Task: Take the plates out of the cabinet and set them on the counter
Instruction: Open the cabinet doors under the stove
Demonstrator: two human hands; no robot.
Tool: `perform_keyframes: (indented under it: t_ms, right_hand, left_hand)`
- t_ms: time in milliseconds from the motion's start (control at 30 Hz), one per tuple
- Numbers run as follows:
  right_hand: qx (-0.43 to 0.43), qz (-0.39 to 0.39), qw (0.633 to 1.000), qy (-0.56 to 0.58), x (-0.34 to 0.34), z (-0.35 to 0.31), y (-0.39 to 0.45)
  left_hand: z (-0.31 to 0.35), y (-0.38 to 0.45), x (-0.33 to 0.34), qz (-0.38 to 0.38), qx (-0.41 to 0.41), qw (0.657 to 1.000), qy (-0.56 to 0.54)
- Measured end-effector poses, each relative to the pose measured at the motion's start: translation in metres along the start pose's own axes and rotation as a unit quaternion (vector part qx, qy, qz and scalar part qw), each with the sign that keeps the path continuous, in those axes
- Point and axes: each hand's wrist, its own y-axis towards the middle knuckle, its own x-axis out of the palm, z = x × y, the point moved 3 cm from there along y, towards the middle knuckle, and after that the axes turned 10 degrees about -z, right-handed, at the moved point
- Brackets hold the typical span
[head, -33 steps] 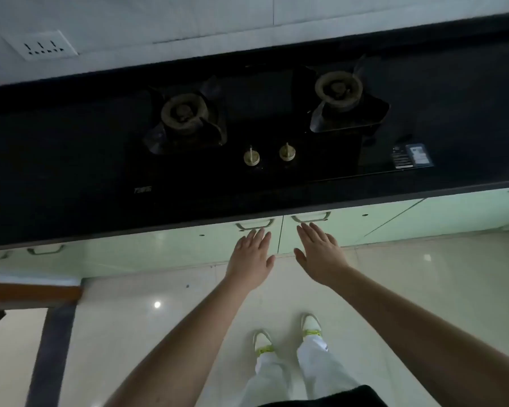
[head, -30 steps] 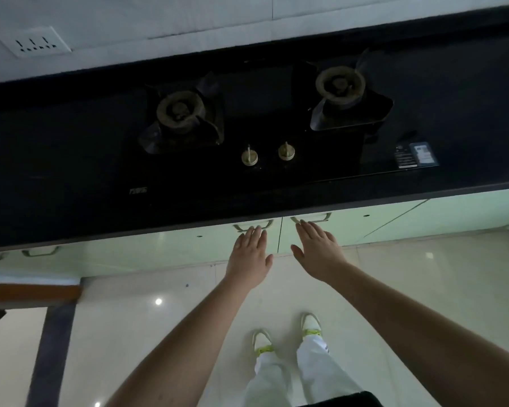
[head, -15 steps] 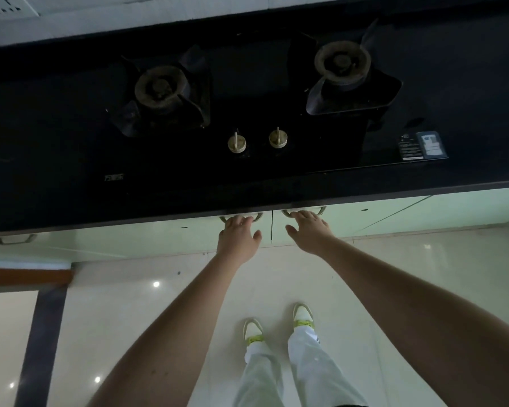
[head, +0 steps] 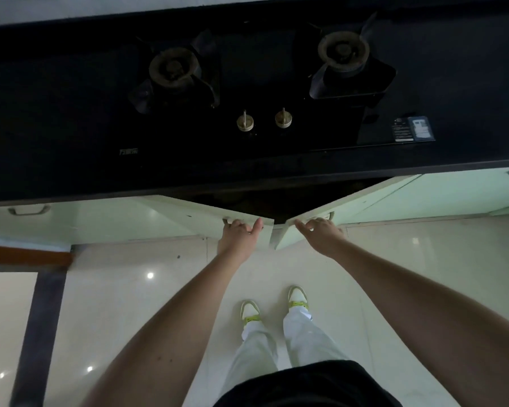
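1. Handle (head: 28,210) on a closed pale green door, at 9 o'clock from the hands.
2. Left hand (head: 238,235), fingers curled over the top edge of the left cabinet door (head: 200,214), swung partly open.
3. Dark cabinet opening (head: 265,202) at 12 o'clock between both doors; plates not visible inside.
4. Right hand (head: 321,232), fingers hooked round the right cabinet door (head: 350,205), also ajar.
5. Black surface (head: 41,127) above, with hob burners and two knobs (head: 245,122).
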Motion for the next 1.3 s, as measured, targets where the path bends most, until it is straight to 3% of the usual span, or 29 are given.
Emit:
perform_keyframes:
  t_ms: [167, 433, 567, 633, 700, 767, 833, 933, 1033, 1200, 1300]
  right_hand:
    - [0.052, 0.014, 0.999, -0.002, 0.026, 0.018, -0.033]
    - [0.073, 0.056, 0.996, 0.003, 0.063, 0.064, -0.079]
    - [0.12, 0.119, 0.984, 0.048, 0.076, 0.083, -0.1]
    - [0.129, 0.168, 0.974, 0.083, 0.081, 0.09, -0.115]
    - [0.101, 0.211, 0.97, 0.071, 0.08, 0.095, -0.13]
    - [0.053, 0.232, 0.971, -0.023, 0.077, 0.1, -0.14]
    - [0.012, 0.201, 0.971, -0.126, 0.076, 0.107, -0.143]
    - [-0.013, 0.115, 0.964, -0.239, 0.08, 0.125, -0.145]
    - [0.011, 0.107, 0.959, -0.261, 0.077, 0.147, -0.154]
    - [0.067, 0.1, 0.965, -0.234, 0.066, 0.188, -0.167]
    - [0.104, 0.096, 0.967, -0.212, 0.054, 0.212, -0.172]
  left_hand:
    - [-0.031, -0.038, 0.028, -0.009, 0.01, 0.991, 0.132]
    - [-0.078, -0.078, 0.048, 0.049, -0.022, 0.994, 0.098]
    - [-0.081, -0.104, 0.056, 0.166, -0.019, 0.986, -0.007]
    - [-0.079, -0.11, 0.052, 0.212, 0.025, 0.977, 0.019]
    - [-0.073, -0.103, 0.045, 0.185, 0.075, 0.974, 0.107]
    - [-0.065, -0.089, 0.042, 0.112, 0.122, 0.964, 0.207]
    - [-0.061, -0.081, 0.04, 0.066, 0.145, 0.951, 0.264]
    - [-0.06, -0.082, 0.042, 0.074, 0.144, 0.944, 0.286]
    - [-0.057, -0.084, 0.044, 0.091, 0.13, 0.944, 0.288]
    - [-0.051, -0.083, 0.051, 0.073, 0.093, 0.913, 0.39]
    - [-0.046, -0.085, 0.056, 0.078, 0.085, 0.917, 0.381]
